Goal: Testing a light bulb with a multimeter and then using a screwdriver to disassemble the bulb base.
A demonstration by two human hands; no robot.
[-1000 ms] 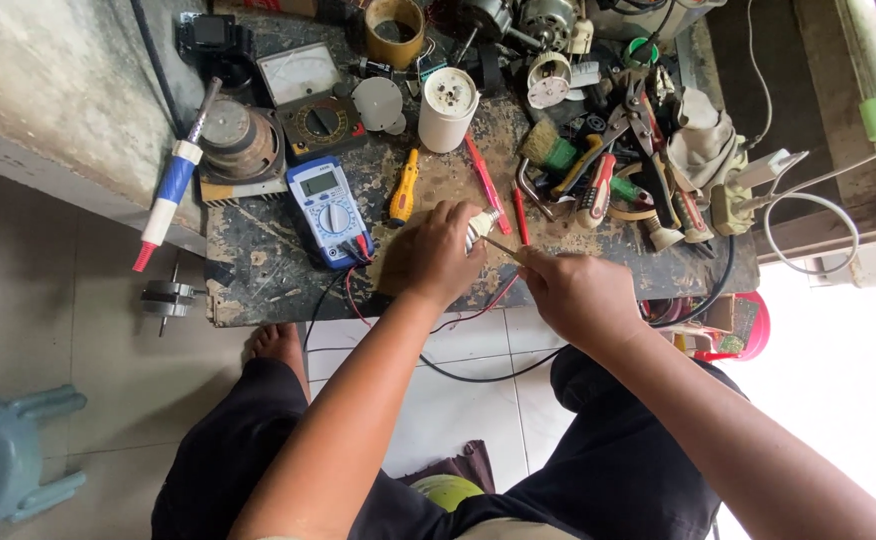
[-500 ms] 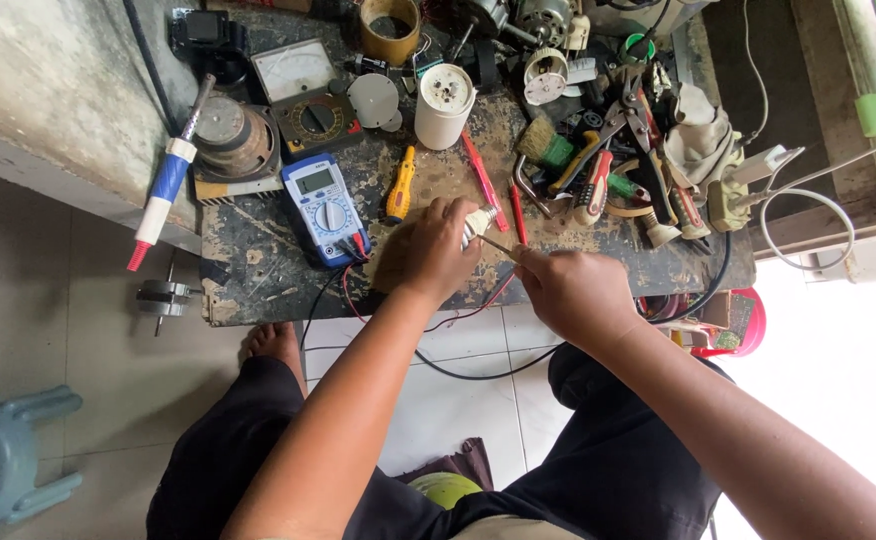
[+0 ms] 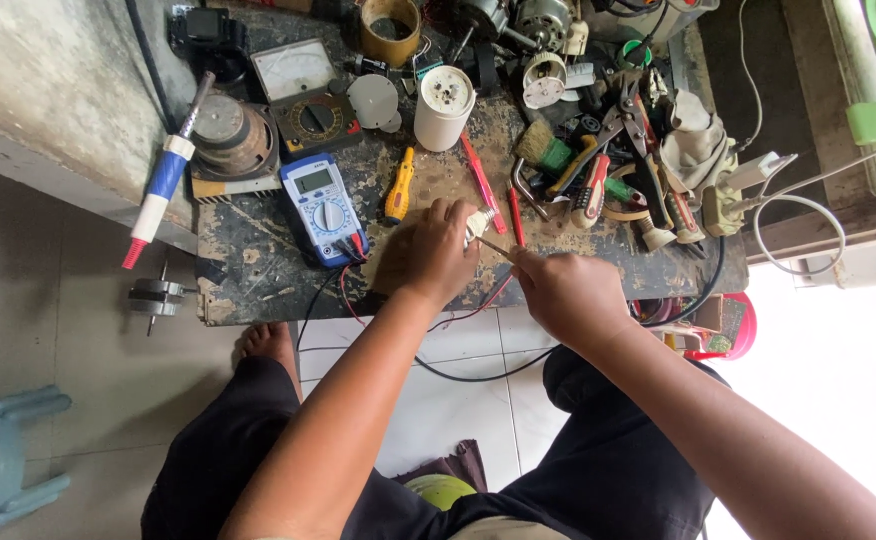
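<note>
- Head view: left hand (image 3: 428, 255) clamped around small cream part (image 3: 478, 222), gripped at fingertips over bench edge.
- Right hand (image 3: 568, 295) pinched shut on thin probe (image 3: 498, 248), just right of the part.
- Probe axis slanting up-left, tip touching the part; blue multimeter (image 3: 323, 207) left of left hand.

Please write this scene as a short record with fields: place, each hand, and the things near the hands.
place: worn, cluttered workbench above a tiled floor
left hand: left hand grips a small white part
right hand: right hand holds a thin probe, tip at the white part
near left: blue multimeter, yellow screwdriver
near right: red pen, pliers
behind: white cylinder
</note>
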